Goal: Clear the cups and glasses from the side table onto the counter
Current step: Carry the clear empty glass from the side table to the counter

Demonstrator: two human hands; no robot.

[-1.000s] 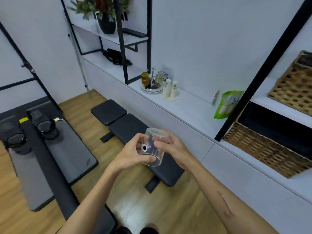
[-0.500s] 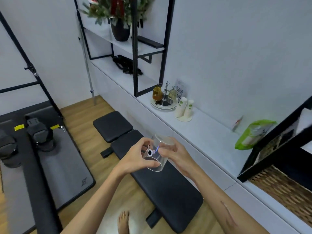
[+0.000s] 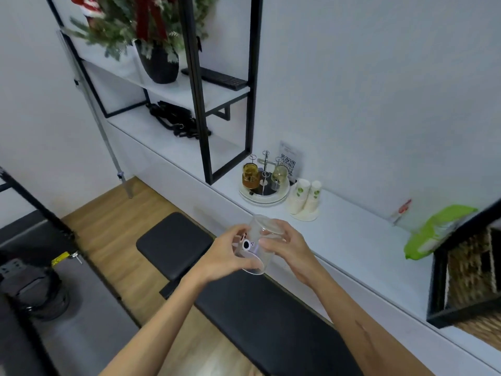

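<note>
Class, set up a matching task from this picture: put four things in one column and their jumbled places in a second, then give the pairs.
Things:
1. clear plastic cup
2. black plant pot
3. white paper cups
4. green plastic bag

Places:
A. upper shelf
B. counter, beside the round tray
C. counter, far right
D. held in both hands, left and right

Pairs: 1-D, 2-A, 3-B, 4-C

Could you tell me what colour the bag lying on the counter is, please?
The bag is bright green, seen in the head view.
</note>
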